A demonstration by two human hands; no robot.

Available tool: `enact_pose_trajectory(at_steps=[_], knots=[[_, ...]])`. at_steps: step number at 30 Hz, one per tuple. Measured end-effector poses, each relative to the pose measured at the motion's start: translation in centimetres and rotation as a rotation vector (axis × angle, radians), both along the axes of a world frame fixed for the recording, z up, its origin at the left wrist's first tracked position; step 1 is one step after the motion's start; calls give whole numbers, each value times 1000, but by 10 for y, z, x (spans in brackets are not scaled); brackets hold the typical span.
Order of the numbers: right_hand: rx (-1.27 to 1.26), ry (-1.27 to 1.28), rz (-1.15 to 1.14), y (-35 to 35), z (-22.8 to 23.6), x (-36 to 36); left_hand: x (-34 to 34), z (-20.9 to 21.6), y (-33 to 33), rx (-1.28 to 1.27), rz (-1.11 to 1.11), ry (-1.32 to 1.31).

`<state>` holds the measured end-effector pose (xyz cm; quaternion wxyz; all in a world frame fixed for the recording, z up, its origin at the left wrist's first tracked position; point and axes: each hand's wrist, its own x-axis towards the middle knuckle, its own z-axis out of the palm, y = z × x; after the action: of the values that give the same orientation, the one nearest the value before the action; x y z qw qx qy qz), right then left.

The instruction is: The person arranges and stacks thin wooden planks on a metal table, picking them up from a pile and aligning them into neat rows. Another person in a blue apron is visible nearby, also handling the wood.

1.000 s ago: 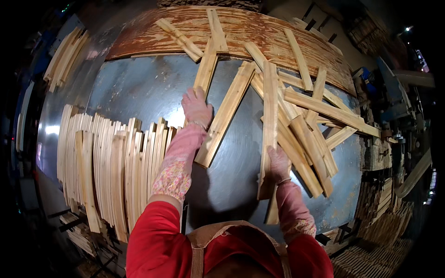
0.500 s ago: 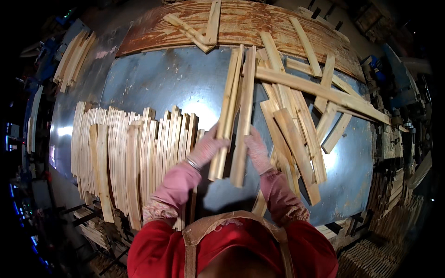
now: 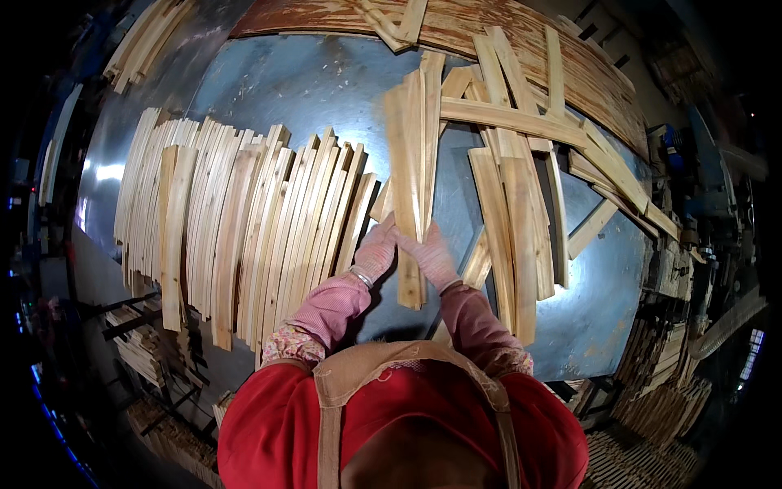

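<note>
The view came from the left one of two wide fisheye cameras worn side by side on the person's head. It looked steeply down and forward, with the brown apron (image 3: 346,381) and red sleeves (image 3: 267,420) close beneath it along the lower edge. The left hand (image 3: 375,254) and right hand (image 3: 432,256) fell near the middle, at arm's reach; the blue metal table (image 3: 277,81) spread around them, the plywood sheet (image 3: 456,18) farther off, cut by the upper edge. Straight lines bowed toward the dark rim.
</note>
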<state>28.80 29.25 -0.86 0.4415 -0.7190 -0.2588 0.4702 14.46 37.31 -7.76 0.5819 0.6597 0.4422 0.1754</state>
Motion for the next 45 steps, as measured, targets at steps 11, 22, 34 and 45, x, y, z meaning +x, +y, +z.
enact_pose_trajectory(at_steps=[11, 22, 34, 45], knots=[[-15, -130, -184, -64, -57, 62, 69, 59, 57, 473, -135, 633], [-194, -427, -312, 68, 8, 167, 22, 83, 21, -357, -48, -94], [-13, -229, 336, -72, -26, -69, -141, 109, -166, 90, 73, 527], [-187, -311, 402, 29, -25, -90, -354, 65, -161, 223, 698, 941]])
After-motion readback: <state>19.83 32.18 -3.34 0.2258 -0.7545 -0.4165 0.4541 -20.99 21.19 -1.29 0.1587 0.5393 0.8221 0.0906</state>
